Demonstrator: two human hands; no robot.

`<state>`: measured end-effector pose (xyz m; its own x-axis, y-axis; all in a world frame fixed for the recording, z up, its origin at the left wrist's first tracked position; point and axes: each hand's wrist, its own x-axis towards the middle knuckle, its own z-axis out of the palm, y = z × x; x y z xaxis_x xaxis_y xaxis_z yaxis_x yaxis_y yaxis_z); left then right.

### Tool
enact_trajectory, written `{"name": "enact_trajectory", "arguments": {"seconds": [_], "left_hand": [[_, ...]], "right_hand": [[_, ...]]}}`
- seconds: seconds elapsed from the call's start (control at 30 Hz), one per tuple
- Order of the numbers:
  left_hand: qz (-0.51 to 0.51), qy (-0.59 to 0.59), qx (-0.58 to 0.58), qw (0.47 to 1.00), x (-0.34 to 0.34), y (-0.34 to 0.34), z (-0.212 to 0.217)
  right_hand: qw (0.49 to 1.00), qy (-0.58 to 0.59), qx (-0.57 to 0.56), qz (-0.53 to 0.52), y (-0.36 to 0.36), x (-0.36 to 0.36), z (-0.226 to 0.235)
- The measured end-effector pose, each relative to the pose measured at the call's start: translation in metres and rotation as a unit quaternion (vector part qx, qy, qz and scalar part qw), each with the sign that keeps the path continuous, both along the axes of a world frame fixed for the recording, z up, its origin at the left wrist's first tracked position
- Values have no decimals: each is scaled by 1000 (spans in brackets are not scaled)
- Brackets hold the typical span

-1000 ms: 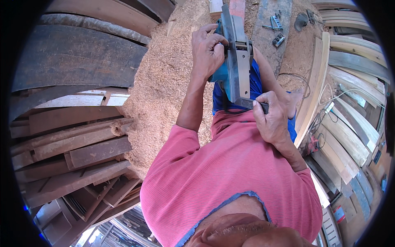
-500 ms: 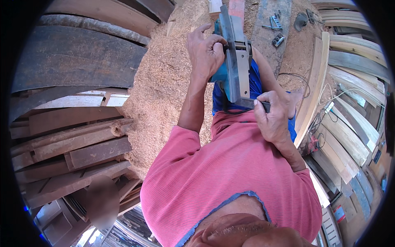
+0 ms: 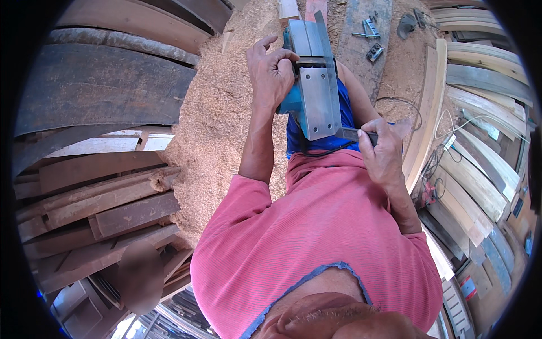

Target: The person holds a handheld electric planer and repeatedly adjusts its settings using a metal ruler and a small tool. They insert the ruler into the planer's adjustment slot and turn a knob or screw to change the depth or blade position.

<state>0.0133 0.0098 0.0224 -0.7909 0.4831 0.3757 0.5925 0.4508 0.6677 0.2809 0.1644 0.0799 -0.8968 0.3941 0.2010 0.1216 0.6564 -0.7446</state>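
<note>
A teal electric planer [image 3: 316,104] is turned with its metal sole toward me, above my lap. At its left side my left hand [image 3: 272,70] is closed, fingers curled at the planer's edge near the cutter slot. In my right hand [image 3: 382,148] is the dark handle of a try square [image 3: 327,62], gripped between thumb and fingers. The square's long steel blade lies along the right edge of the sole, running away from me, and crosses the cutter slot. A black cord [image 3: 330,150] hangs below the planer's near end.
Wood shavings [image 3: 217,107] cover the ground. Ahead lies a grey plank [image 3: 361,56] bearing small metal parts [image 3: 374,52] and tools. Stacked boards stand left [image 3: 107,79] and right [image 3: 480,164], with a long timber [image 3: 432,107] beside my right leg. Cables [image 3: 432,164] lie near it.
The planer has rolled so more of its sole faces me. The square's blade has shifted from the sole's left side to its right edge, and my right hand has moved slightly right.
</note>
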Motion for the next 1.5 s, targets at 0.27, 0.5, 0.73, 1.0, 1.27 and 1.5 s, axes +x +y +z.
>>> {"name": "enact_trajectory", "arguments": {"seconds": [0.27, 0.5, 0.73, 1.0, 1.27, 1.5], "left_hand": [[-58, -1, 35, 998, -3, -2, 2], [-98, 44, 3, 994, -7, -5, 2], [-21, 44, -12, 999, -5, -3, 0], [-62, -57, 55, 995, -14, -10, -11], [-72, -247, -12, 966, -16, -6, -7], [-60, -305, -3, 950, -16, -4, 4]], "right_hand": [[999, -24, -39, 16, 4, 2, -1], [999, -28, -42, 20, 4, 2, -1], [998, -44, -53, 0, 12, 2, -5], [816, 107, -555, -119, 62, 8, 0], [910, -34, -244, 334, 51, -3, 1], [922, -92, -309, 213, 30, 12, -9]]}}
